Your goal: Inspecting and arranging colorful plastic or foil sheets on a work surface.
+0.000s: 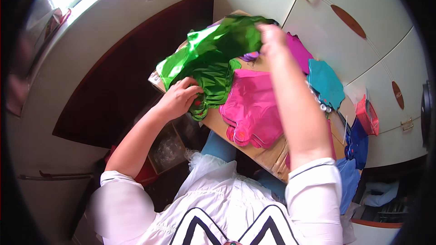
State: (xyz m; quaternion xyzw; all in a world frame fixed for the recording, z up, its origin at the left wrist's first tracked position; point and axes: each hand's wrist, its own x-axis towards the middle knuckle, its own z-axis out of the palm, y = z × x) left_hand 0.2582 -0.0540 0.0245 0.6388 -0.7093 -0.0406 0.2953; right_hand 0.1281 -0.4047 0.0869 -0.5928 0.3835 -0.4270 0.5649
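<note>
A shiny green piece of thin fabric (202, 47) is spread and lifted over the far left of a wooden table (268, 154). My right hand (272, 40), slightly blurred, is closed on its raised far right edge. Lower down, my left hand (182, 94) has its fingers curled on the near end of the green fabric, beside gathered green folds (211, 79) with a small red spot. Just right of those folds lies a stack of bright pink fabric pieces (256, 97), with a round reddish detail at its near end.
Beyond my right forearm lie a magenta piece (298, 53) and a teal piece (326, 81). Dark blue (358, 143) and light blue fabric (348, 181) hang at the right, near a red basket (368, 119). Pale cabinets (338, 31) stand behind; an open box (168, 150) sits below left.
</note>
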